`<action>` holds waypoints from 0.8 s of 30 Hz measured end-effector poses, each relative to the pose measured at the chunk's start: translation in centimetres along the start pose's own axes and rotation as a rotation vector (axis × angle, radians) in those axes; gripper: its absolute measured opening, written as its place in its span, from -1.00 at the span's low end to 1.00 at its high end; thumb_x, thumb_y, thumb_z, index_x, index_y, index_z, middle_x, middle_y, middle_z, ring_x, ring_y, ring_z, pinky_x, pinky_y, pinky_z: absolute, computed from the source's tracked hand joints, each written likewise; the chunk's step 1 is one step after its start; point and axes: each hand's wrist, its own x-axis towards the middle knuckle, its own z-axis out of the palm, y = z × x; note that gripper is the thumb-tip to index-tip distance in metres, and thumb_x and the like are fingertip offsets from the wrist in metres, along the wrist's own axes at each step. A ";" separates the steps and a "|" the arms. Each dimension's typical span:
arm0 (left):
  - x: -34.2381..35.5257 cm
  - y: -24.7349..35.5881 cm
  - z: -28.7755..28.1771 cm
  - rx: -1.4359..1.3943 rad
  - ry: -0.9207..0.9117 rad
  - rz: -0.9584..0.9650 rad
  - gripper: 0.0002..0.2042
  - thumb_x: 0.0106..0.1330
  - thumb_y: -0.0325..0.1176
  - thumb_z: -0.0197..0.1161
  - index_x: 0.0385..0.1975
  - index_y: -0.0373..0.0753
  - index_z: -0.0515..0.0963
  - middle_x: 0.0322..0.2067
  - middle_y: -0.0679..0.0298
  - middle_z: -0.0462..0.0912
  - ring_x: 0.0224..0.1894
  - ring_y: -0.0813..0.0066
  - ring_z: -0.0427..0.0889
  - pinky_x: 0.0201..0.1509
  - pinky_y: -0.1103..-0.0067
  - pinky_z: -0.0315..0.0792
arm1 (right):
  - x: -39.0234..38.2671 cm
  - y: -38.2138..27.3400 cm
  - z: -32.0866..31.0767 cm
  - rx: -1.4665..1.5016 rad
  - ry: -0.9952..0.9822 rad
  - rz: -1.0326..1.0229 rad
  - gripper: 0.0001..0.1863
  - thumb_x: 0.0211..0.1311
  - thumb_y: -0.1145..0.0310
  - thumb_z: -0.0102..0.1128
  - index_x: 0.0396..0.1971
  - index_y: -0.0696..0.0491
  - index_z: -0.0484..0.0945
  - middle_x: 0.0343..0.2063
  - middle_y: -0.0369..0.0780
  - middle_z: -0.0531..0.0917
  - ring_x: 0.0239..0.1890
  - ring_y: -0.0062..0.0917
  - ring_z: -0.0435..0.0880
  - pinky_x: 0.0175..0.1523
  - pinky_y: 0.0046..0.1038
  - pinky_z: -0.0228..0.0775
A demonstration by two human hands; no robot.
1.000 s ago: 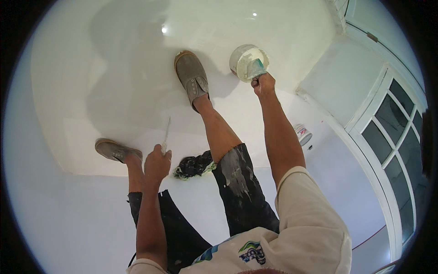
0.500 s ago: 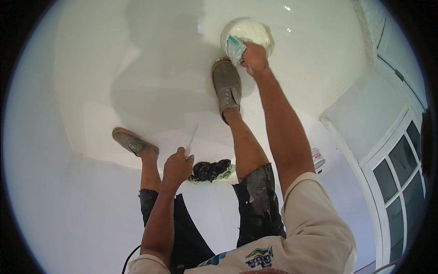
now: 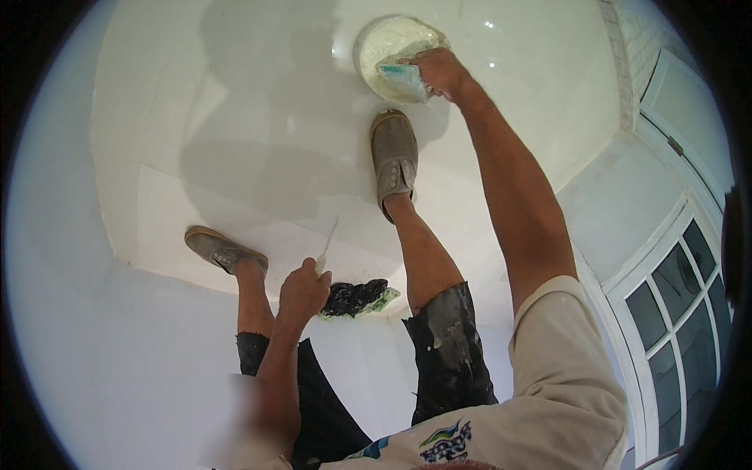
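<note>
My right hand is closed around a flat scraper with a pale, teal-tinted blade. Its blade lies in the cream-coloured paste filling a round tub, toward the near right side. Lower down, between my legs, my left hand grips a thin tool by its pale handle. That tool is seen almost edge-on, so I cannot make out its kind. It points up and away, apart from the tub.
My right shoe stands just short of the tub; my left shoe is farther left. A crumpled black plastic bag lies between my legs. The glossy pale floor meets a white door with glass panes at the right.
My right hand has brought the scraper from the tub's near edge into the paste, turning the blade flatter. My left hand keeps its hold on the thin tool. The view has shifted slightly.
</note>
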 end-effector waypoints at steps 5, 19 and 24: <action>0.6 -0.1 0.3 -0.042 -0.005 0.020 -0.62 0.38 -0.12 0.24 -0.16 -0.39 0.46 -0.33 -0.27 0.67 -0.19 -0.32 0.67 -0.08 0.02 0.52 | -1.0 -2.5 1.7 0.580 -0.068 0.584 -0.73 0.45 0.23 0.18 -0.32 0.10 0.71 -0.55 -0.35 0.60 -0.64 -0.67 0.44 -0.61 -0.54 0.19; -0.8 0.5 -0.5 0.003 -0.044 0.049 -0.62 0.37 -0.13 0.22 -0.11 -0.39 0.48 -0.32 -0.19 0.69 -0.18 -0.21 0.70 -0.04 0.09 0.56 | -4.9 -5.0 1.0 1.609 0.214 0.736 -0.66 0.41 0.37 0.19 0.12 0.12 0.58 -0.10 -0.23 0.68 -0.23 -0.54 0.72 -0.26 -0.54 0.55; -3.3 -0.6 -1.0 -0.058 -0.039 0.118 -0.62 0.34 -0.14 0.24 -0.09 -0.39 0.51 -0.28 -0.14 0.71 -0.16 -0.12 0.72 -0.02 0.12 0.58 | -3.5 -15.4 3.2 1.557 -0.075 0.440 -0.51 0.39 0.42 0.16 0.27 0.25 0.43 0.06 -0.13 0.66 0.06 -0.44 0.70 0.12 -0.38 0.62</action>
